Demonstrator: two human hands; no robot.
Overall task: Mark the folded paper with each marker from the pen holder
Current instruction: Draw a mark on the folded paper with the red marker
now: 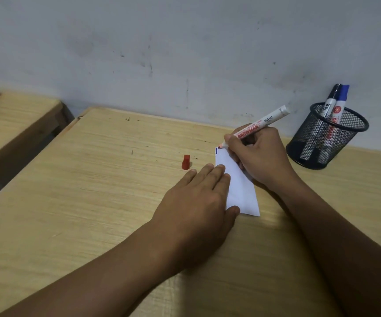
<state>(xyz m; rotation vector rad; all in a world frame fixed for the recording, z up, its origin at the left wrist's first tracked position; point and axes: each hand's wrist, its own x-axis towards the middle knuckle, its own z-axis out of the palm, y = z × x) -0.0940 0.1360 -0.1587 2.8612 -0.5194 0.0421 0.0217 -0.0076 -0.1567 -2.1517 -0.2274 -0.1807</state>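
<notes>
two bare forearms are seen entering from the lower edge, nearest the camera, both reaching forward over a pale wood-grain worktop point(93, 179).

left hand point(196, 197): laid flat, palm down, fingers extended and held together; nothing is gripped. its fingertips and thumb are pressed on the left edge of the folded paper point(239, 186).

folded paper: white, narrow, laid flat on the worktop between the two hands, its long axis running away from the camera. its near end is seen just beyond the left thumb; its far end is partly covered by the right hand point(260, 156). a short blue stroke is visible at the far left corner.

right hand: closed in a writing grip around a red marker point(258, 128), white-barrelled with red lettering, uncapped. the marker is tilted, rear end raised up and to the right; its red tip is set at the far corner of the paper, just beside the blue stroke.

red cap point(186, 162): stood on the worktop, left of the paper, just beyond the left fingertips, apart from them.

pen holder point(326, 136): black mesh cup, upright, placed near the wall to the right of the right hand. a black marker point(330, 101) and a blue marker point(341, 101) are held in it, both capped, leaning right.

second wooden surface point(13, 115): noted at far left, separated by a gap.
</notes>
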